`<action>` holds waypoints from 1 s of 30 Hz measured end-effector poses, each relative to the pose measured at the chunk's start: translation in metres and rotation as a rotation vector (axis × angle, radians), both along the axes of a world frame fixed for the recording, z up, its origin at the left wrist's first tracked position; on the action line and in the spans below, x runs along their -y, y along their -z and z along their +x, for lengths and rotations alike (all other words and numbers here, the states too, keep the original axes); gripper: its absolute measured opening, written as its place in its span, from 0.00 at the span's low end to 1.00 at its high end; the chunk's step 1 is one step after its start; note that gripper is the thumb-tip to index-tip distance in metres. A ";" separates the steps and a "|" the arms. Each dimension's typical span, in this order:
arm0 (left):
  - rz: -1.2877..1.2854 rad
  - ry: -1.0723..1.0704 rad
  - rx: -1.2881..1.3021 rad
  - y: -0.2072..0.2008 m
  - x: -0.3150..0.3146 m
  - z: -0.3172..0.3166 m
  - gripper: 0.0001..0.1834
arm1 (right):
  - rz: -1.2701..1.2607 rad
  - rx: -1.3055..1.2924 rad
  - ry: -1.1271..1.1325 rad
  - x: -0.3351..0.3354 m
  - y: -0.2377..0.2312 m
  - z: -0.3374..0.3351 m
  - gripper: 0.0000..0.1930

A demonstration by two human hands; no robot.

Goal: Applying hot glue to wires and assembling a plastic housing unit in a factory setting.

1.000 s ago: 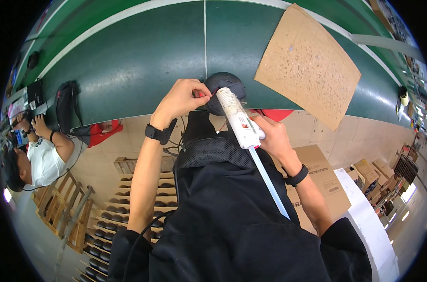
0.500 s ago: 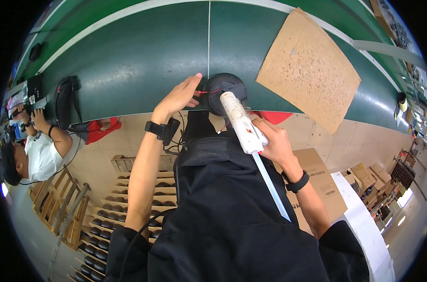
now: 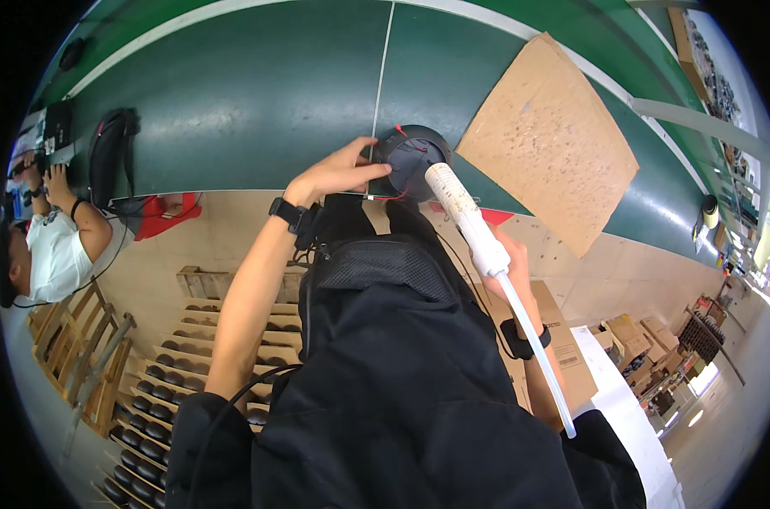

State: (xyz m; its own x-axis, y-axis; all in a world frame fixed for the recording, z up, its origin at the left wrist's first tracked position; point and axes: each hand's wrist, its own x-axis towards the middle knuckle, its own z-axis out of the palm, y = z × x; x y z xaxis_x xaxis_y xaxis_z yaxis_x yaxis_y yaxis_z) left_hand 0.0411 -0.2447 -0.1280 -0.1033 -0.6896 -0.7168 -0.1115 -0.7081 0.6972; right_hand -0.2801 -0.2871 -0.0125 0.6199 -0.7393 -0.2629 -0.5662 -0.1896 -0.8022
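Observation:
A round black plastic housing [image 3: 408, 151] sits at the near edge of the green bench, its hollow inside facing up. A thin red wire [image 3: 419, 146] runs in it, and a small white plug [image 3: 369, 198] hangs at the bench edge. My left hand [image 3: 344, 172] grips the housing's left side, thumb over the rim. In my right hand [image 3: 512, 263] is a white hot glue gun [image 3: 470, 216] with a stained front. The gun's tip is at the housing's right rim; whether they touch I cannot tell. A long clear glue stick [image 3: 537, 348] sticks out of its back.
A stained cardboard sheet [image 3: 550, 140] lies on the green bench [image 3: 257, 110] at right, overhanging the edge. A black bag [image 3: 112, 157] is at left, near a person in white [image 3: 62, 254]. Racks of dark rounded parts [image 3: 160, 399] stand below left, a carton [image 3: 554, 339] below right.
My right hand has drawn the glue gun right, from over the housing's middle to its rim. My left hand has taken hold of the housing, and the red wire lies differently.

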 end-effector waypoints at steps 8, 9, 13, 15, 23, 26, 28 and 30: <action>-0.255 -0.162 0.179 -0.003 0.018 -0.009 0.31 | 0.006 -0.003 -0.066 0.005 0.004 -0.008 0.25; -0.288 -0.165 0.246 -0.013 0.023 -0.004 0.25 | -0.030 0.014 -0.118 0.006 0.006 -0.006 0.25; -0.378 -0.008 0.160 -0.065 0.021 0.002 0.20 | -0.030 -0.057 -0.169 0.005 0.006 -0.002 0.24; -0.338 0.081 0.176 -0.073 0.020 0.000 0.20 | -0.006 -0.074 -0.164 0.006 0.011 -0.002 0.24; -0.621 0.328 0.388 -0.050 0.039 -0.005 0.10 | -0.100 0.004 -0.209 0.009 0.011 0.017 0.22; -0.602 0.236 0.305 -0.043 0.050 -0.002 0.10 | -0.072 -0.059 -0.230 0.006 0.014 0.018 0.18; -0.571 0.210 0.303 -0.041 0.058 0.000 0.11 | -0.107 -0.065 -0.242 0.003 0.019 0.018 0.17; -0.500 0.104 0.171 -0.037 0.066 -0.004 0.11 | -0.141 -0.070 -0.255 0.000 0.022 0.021 0.17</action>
State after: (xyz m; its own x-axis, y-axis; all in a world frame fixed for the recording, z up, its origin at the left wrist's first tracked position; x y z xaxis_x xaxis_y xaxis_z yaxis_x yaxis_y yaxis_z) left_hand 0.0374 -0.3102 -0.0908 -0.0997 -0.9435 -0.3159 -0.3046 -0.2733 0.9124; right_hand -0.2588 -0.2870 -0.0346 0.7740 -0.5946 -0.2176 -0.5395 -0.4394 -0.7183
